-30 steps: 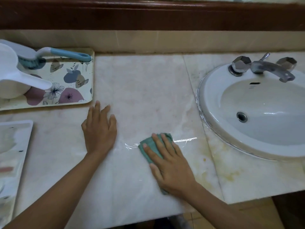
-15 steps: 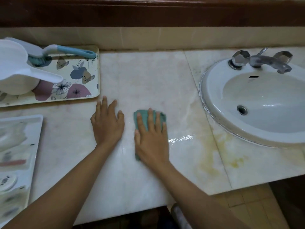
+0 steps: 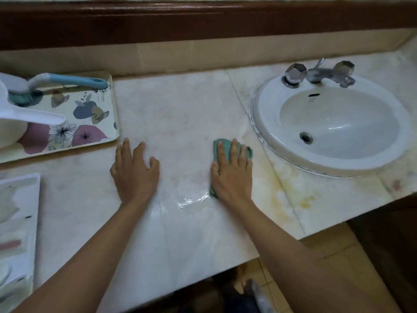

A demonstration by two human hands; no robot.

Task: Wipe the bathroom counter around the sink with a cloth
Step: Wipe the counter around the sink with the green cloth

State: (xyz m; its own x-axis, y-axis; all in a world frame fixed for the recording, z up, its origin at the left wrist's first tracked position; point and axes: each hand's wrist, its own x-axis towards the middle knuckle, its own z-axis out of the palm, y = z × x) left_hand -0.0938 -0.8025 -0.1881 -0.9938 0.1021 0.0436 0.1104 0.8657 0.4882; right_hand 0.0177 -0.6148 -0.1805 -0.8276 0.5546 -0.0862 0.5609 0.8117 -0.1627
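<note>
My right hand (image 3: 232, 175) presses the cloth (image 3: 248, 151) left of the sink (image 3: 282, 159); my left hand (image 3: 134, 175) lies flat near the tray (image 3: 94, 105).

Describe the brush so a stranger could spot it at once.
Start at the white sink and look across the counter to the flowered tray at the far left. The brush lies along its back edge; unlike the white scoop beside it, its handle is blue.

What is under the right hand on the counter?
A green cloth lies under the right hand, pressed flat on the counter. Its edges show past the fingertips and beside the thumb; its middle part is covered by the hand.
</note>
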